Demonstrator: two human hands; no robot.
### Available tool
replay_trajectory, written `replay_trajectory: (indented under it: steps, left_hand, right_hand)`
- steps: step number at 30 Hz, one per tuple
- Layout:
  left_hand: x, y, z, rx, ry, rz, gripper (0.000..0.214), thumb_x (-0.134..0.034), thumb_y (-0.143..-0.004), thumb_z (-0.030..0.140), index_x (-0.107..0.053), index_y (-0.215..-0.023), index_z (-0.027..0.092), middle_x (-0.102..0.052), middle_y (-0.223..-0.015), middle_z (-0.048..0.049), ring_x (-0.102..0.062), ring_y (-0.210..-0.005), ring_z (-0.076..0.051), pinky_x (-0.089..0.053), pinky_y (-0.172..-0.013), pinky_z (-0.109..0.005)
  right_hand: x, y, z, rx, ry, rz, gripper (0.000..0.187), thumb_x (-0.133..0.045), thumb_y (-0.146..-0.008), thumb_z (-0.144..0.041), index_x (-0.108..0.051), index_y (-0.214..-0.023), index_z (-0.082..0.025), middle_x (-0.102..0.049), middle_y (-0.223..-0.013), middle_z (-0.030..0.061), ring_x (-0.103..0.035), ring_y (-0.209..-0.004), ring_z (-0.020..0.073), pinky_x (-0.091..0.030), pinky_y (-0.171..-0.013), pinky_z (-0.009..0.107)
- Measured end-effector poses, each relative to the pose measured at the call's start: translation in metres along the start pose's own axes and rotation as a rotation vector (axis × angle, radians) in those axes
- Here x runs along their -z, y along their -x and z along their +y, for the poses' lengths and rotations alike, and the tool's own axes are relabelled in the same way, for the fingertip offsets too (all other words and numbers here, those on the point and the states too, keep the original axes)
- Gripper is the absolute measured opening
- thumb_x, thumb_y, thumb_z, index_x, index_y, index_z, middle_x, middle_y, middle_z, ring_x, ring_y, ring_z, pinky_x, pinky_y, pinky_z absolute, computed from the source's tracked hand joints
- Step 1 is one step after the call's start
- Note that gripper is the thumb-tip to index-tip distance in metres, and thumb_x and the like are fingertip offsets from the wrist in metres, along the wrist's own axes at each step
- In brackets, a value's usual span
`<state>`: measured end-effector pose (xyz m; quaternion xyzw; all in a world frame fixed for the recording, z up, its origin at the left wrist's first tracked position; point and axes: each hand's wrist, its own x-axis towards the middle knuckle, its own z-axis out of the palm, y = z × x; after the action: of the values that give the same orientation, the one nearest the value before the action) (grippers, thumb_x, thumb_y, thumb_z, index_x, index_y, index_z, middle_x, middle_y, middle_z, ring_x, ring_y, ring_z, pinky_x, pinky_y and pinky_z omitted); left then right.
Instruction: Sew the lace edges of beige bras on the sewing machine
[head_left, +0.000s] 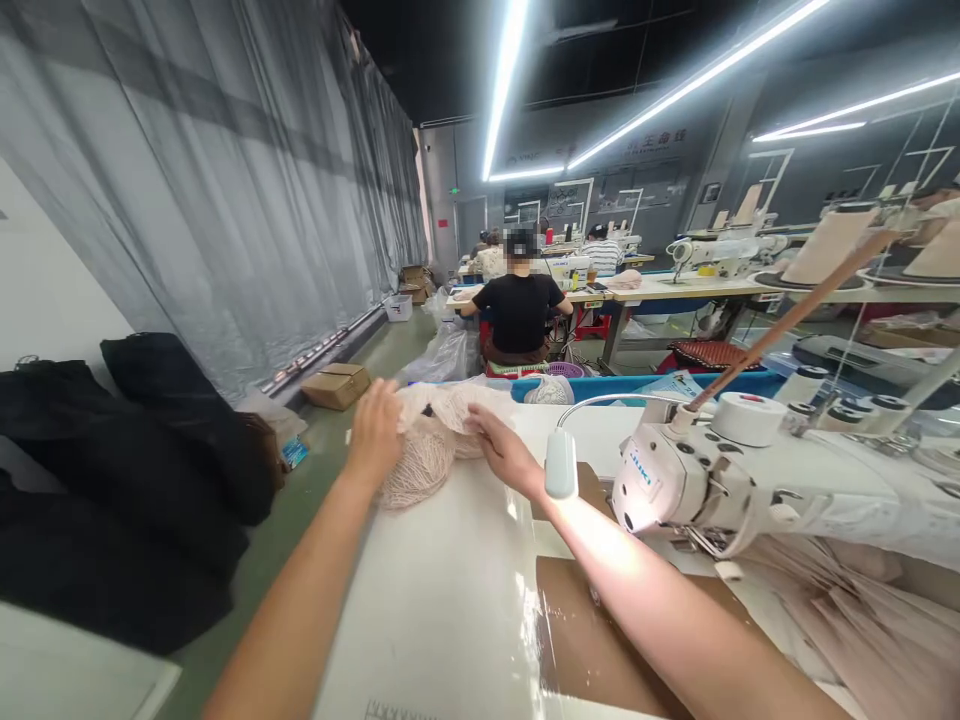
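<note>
Both my arms reach forward to a pile of pale pink lace fabric (431, 440) at the far left end of a white sewing table (450, 590). My left hand (375, 425) grips the left side of the pile, fingers curled into it. My right hand (501, 445) rests on the right side of the pile with its fingers closed on the fabric. A white sewing machine (690, 480) stands just right of my right forearm, with a small lamp (560, 462) on a gooseneck in front of it.
Black bags (112, 480) lie on the left by a grey curtain (225, 180). A cardboard box (336, 384) sits on the floor. A person in a black shirt (519, 310) sits ahead with their back to me. Thread cones (829, 245) and beige fabric (847, 610) are on the right.
</note>
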<state>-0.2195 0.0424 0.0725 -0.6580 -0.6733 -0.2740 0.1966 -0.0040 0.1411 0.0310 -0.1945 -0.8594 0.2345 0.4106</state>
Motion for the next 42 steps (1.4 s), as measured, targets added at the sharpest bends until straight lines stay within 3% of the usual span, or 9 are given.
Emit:
replay_trajectory:
  steps: [4, 7, 13, 17, 20, 24, 28, 34, 42]
  left_hand:
    - [-0.049, 0.019, -0.008, 0.018, 0.028, -0.215, 0.056, -0.065, -0.073, 0.036, -0.048, -0.123, 0.016, -0.048, -0.134, -0.0155, -0.036, -0.131, -0.035, -0.032, -0.105, -0.051]
    - [-0.058, 0.026, -0.009, 0.014, 0.032, -0.239, 0.071, -0.063, -0.073, 0.048, -0.041, -0.132, 0.016, -0.04, -0.142, -0.0163, -0.03, -0.134, -0.035, -0.027, -0.108, -0.053]
    - [-0.037, 0.035, -0.006, -0.085, 0.115, -0.173, 0.064, -0.05, -0.077, 0.056, -0.042, -0.128, 0.019, -0.044, -0.14, -0.0129, -0.036, -0.131, -0.034, -0.028, -0.11, -0.052]
    - [-0.041, 0.065, 0.003, -0.04, 0.254, -0.25, 0.055, -0.048, -0.08, 0.052, -0.043, -0.129, 0.03, -0.045, -0.141, -0.0035, -0.042, -0.129, -0.032, -0.035, -0.107, -0.054]
    - [-0.042, 0.088, 0.04, -0.088, 0.37, -0.36, 0.052, -0.059, -0.073, 0.052, -0.057, -0.119, 0.028, -0.056, -0.131, -0.0044, -0.052, -0.12, -0.034, -0.05, -0.094, -0.049]
    - [-0.036, 0.103, 0.128, -0.189, 0.479, -0.487, 0.043, -0.06, -0.078, 0.045, -0.06, -0.118, 0.03, -0.053, -0.135, -0.0025, -0.05, -0.124, -0.03, -0.053, -0.093, -0.039]
    - [-0.031, 0.111, 0.206, -0.284, 0.667, -0.551, 0.033, -0.06, -0.08, 0.041, -0.066, -0.111, 0.03, -0.058, -0.129, -0.0051, -0.053, -0.12, -0.028, -0.049, -0.097, -0.036]
    - [-0.034, 0.121, 0.269, -0.19, 0.933, -0.815, 0.032, -0.058, -0.085, 0.041, -0.064, -0.114, 0.027, -0.059, -0.125, -0.0084, -0.052, -0.121, -0.026, -0.041, -0.104, -0.039]
    - [-0.055, 0.108, 0.368, 0.285, 1.6, -1.14, 0.048, -0.064, -0.078, 0.052, -0.062, -0.11, 0.017, -0.067, -0.09, -0.0074, -0.064, -0.079, -0.018, -0.051, -0.073, -0.028]
  right_hand:
    - [-0.001, 0.028, 0.023, -0.069, 0.052, -0.066, 0.042, -0.034, -0.085, -0.016, -0.053, -0.122, -0.019, -0.055, -0.128, 0.0126, -0.045, -0.126, 0.025, -0.037, -0.104, 0.048]
    - [0.023, 0.081, 0.011, -0.095, 0.081, -0.127, 0.043, -0.038, -0.082, -0.013, -0.056, -0.12, -0.02, -0.062, -0.118, 0.01, -0.055, -0.113, 0.0235, -0.045, -0.096, 0.041]
    - [0.113, 0.194, -0.045, -0.226, 0.315, -0.294, 0.033, -0.047, -0.071, -0.005, -0.065, -0.095, -0.02, -0.069, -0.089, 0.0038, -0.063, -0.082, 0.0182, -0.048, -0.073, 0.027]
    - [0.186, 0.256, -0.056, -0.544, 0.628, 0.005, 0.018, -0.051, -0.08, -0.014, -0.063, -0.093, -0.018, -0.067, -0.087, 0.0052, -0.062, -0.077, 0.018, -0.046, -0.067, 0.027]
    - [0.232, 0.289, -0.051, -0.788, 0.912, 0.213, 0.026, -0.047, -0.086, -0.02, -0.058, -0.11, -0.016, -0.061, -0.113, 0.0119, -0.062, -0.086, 0.0204, -0.044, -0.066, 0.028]
    - [0.266, 0.302, -0.042, -1.008, 1.018, 0.153, 0.021, -0.046, -0.089, -0.025, -0.06, -0.098, -0.013, -0.065, -0.1, 0.0131, -0.062, -0.078, 0.0229, -0.036, -0.056, 0.028]
    - [0.279, 0.3, -0.045, -0.97, 0.995, 0.171, 0.02, -0.046, -0.091, -0.029, -0.06, -0.086, -0.016, -0.066, -0.087, 0.0092, -0.061, -0.077, 0.0223, -0.032, -0.057, 0.028]
    - [0.278, 0.313, -0.062, -0.649, 1.004, 0.404, 0.021, -0.053, -0.087, -0.034, -0.057, -0.073, -0.018, -0.064, -0.074, 0.0057, -0.057, -0.068, 0.0192, -0.031, -0.058, 0.028]
    - [0.189, 0.324, -0.086, -0.186, 0.665, 0.13, 0.017, -0.049, -0.066, -0.008, -0.057, -0.075, -0.019, -0.061, -0.069, 0.004, -0.051, -0.064, 0.0172, -0.036, -0.057, 0.027]
